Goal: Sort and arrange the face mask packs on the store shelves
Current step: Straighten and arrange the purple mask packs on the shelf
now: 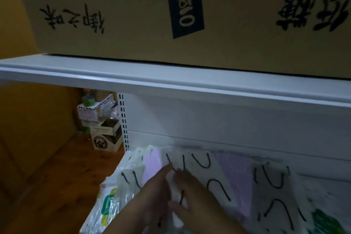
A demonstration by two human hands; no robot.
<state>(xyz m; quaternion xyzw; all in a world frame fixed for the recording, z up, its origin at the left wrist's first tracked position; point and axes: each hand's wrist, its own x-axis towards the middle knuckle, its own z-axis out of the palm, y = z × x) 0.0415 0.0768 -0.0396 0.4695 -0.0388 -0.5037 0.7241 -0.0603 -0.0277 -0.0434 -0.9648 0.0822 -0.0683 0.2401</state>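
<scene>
The room is dim. A white upper shelf runs across the view well above the hands, and on it sits a large cardboard box printed with dark characters. Below it a white back panel with a slotted upright forms the rear of the lower shelf, whose bare corner shows up and to the left of the hands. Far to the left of the hands is a brown wooden floor, with a stack of small cartons at the base of a yellowish wall.

The left hand and the right hand lie side by side over a white mask pack with black ear loops. The left grip is narrow, its fingers extended with the tips on the pack. The right grip holds the same pack, thumb curled onto its near edge and fingers laid along its top.

More face mask packs cover the lower shelf around the hands: a lilac pack just left of the fingertips, another lilac one to the right, then grey and white ones with black loops further right. Clear packs with green print lie left of the left wrist at the shelf's edge.
</scene>
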